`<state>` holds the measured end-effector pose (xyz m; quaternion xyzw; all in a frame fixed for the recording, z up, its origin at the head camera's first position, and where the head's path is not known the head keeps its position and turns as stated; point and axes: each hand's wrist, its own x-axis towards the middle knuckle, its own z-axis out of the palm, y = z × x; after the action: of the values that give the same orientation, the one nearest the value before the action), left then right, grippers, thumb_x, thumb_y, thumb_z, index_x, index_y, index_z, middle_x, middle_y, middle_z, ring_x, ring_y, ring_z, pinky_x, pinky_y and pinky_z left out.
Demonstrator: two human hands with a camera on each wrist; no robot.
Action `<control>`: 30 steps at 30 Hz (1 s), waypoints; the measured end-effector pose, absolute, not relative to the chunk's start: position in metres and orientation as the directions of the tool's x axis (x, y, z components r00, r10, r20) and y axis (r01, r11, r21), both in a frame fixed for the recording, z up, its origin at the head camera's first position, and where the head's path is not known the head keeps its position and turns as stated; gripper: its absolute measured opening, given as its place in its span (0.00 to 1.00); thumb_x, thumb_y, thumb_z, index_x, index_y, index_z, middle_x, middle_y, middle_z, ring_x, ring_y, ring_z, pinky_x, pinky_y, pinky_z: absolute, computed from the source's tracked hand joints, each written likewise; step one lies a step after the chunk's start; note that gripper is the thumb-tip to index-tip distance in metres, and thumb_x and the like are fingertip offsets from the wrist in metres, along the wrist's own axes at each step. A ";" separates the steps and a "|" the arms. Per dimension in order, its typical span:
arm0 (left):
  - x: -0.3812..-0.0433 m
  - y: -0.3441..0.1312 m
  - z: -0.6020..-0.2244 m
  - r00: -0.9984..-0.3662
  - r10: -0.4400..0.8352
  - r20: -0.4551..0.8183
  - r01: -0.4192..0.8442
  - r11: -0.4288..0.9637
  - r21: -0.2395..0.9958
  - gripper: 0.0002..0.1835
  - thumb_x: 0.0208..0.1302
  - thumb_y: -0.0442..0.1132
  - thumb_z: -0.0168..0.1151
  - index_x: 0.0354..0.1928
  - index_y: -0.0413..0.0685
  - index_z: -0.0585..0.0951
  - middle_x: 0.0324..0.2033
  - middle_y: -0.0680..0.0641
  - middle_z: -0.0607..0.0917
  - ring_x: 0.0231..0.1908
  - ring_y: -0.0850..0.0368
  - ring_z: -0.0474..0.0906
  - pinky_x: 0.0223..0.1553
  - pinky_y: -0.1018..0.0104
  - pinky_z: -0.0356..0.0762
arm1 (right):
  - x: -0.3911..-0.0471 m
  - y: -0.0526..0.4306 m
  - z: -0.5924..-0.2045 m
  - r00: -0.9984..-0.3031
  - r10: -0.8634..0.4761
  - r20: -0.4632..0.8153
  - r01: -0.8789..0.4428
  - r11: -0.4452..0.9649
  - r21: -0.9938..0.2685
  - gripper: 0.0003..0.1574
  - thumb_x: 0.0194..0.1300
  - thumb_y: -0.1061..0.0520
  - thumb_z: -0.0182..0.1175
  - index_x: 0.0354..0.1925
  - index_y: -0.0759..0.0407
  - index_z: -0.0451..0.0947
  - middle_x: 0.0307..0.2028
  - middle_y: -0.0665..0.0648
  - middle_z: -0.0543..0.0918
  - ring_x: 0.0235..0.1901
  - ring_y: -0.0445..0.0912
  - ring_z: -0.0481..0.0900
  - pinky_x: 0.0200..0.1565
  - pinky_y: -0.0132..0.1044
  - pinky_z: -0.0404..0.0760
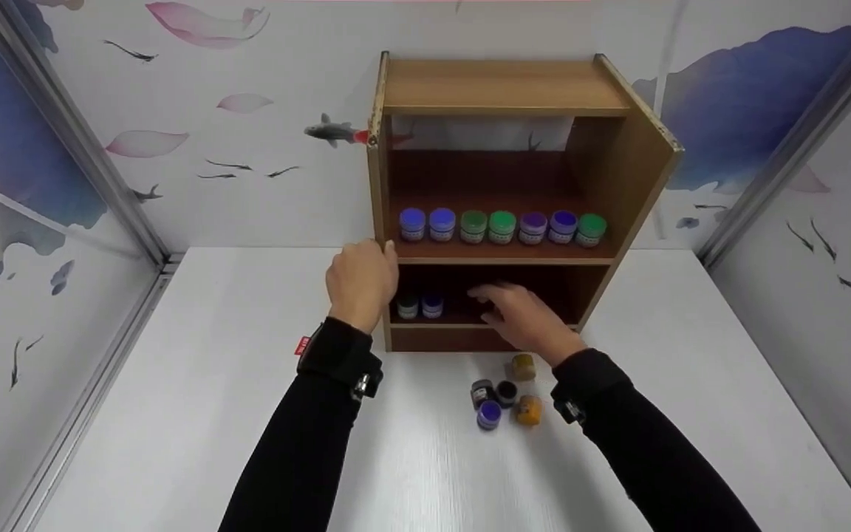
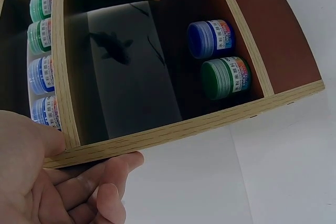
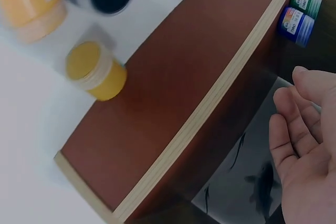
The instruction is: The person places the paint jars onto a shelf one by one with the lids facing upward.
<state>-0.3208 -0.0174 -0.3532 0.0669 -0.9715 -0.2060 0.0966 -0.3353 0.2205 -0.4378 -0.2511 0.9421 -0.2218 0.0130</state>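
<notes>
I judge the work at hand, shelving jars in the cabinet, to be well past halfway, with nine jars inside and five outside. The upper shelf looks the most finished part: seven jars in blues, greens and purple stand upright there in one row across its front. The lower shelf seems only begun. At its left end I have a green jar and a dark blue jar, side by side, and I see no third one with them.

What is left, as I read it, is the loose group on the table in front of the cabinet: a yellow jar just beside the base, then two black jars, an orange jar and a small violet-blue jar close together.

My left grip is clamped on the cabinet's left side, thumb inside and fingers outside, which I take as steadying. My right grip is at the lower compartment with thumb and fingers apart, softly bent, and nothing between them; it is clear of the two lower jars. How deep its fingertips reach I cannot tell. No jar is in either grip, so none is between table and shelf.
</notes>
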 end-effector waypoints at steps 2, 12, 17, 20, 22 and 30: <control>-0.321 -0.019 -0.353 -0.972 -0.170 0.161 -0.091 0.907 0.410 0.26 0.75 0.52 0.44 0.37 0.37 0.83 0.35 0.38 0.87 0.35 0.43 0.85 0.31 0.54 0.82 | -0.333 0.224 -0.438 -0.867 -0.490 0.093 -0.481 0.773 -0.414 0.23 0.67 0.63 0.60 0.60 0.58 0.75 0.54 0.60 0.81 0.50 0.51 0.82 0.51 0.45 0.81; -0.321 -0.020 -0.354 -0.973 -0.174 0.155 -0.094 0.902 0.421 0.26 0.75 0.52 0.44 0.39 0.36 0.83 0.36 0.36 0.87 0.36 0.41 0.86 0.32 0.52 0.83 | -0.324 0.242 -0.442 -0.850 -0.515 0.106 -0.514 0.771 -0.376 0.15 0.66 0.64 0.61 0.52 0.59 0.81 0.49 0.57 0.84 0.49 0.50 0.82 0.52 0.44 0.82; -0.321 -0.018 -0.354 -0.971 -0.170 0.165 -0.087 0.904 0.420 0.26 0.75 0.52 0.45 0.37 0.36 0.83 0.35 0.36 0.87 0.34 0.42 0.86 0.31 0.53 0.83 | -0.318 0.248 -0.448 -0.851 -0.520 0.071 -0.500 0.761 -0.413 0.13 0.67 0.63 0.60 0.50 0.60 0.82 0.47 0.58 0.85 0.48 0.50 0.83 0.51 0.45 0.82; -0.321 -0.018 -0.355 -0.970 -0.169 0.177 -0.081 0.903 0.422 0.26 0.75 0.51 0.45 0.35 0.36 0.83 0.33 0.36 0.87 0.33 0.42 0.86 0.30 0.53 0.83 | -0.315 0.249 -0.452 -0.859 -0.511 0.016 -0.467 0.772 -0.432 0.13 0.67 0.62 0.59 0.50 0.60 0.82 0.46 0.57 0.86 0.45 0.48 0.83 0.49 0.45 0.82; -0.320 -0.018 -0.355 -0.968 -0.171 0.181 -0.080 0.903 0.423 0.26 0.75 0.51 0.45 0.34 0.36 0.83 0.32 0.36 0.87 0.32 0.42 0.85 0.30 0.53 0.83 | -0.311 0.249 -0.455 -0.855 -0.517 -0.024 -0.456 0.775 -0.438 0.13 0.68 0.62 0.59 0.50 0.60 0.82 0.46 0.57 0.86 0.43 0.47 0.83 0.48 0.45 0.82; -0.320 -0.016 -0.353 -0.970 -0.171 0.175 -0.084 0.904 0.420 0.26 0.75 0.52 0.45 0.35 0.36 0.83 0.34 0.37 0.87 0.33 0.43 0.85 0.29 0.54 0.82 | -0.300 0.241 -0.471 -0.848 -0.474 -0.236 -0.364 0.846 -0.390 0.12 0.67 0.55 0.62 0.47 0.57 0.83 0.42 0.54 0.87 0.41 0.45 0.83 0.48 0.44 0.82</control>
<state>-0.3199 -0.0163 -0.3535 0.0658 -0.9700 -0.2095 0.1044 -0.2996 0.2411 -0.4712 -0.2211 0.9467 -0.1676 0.1639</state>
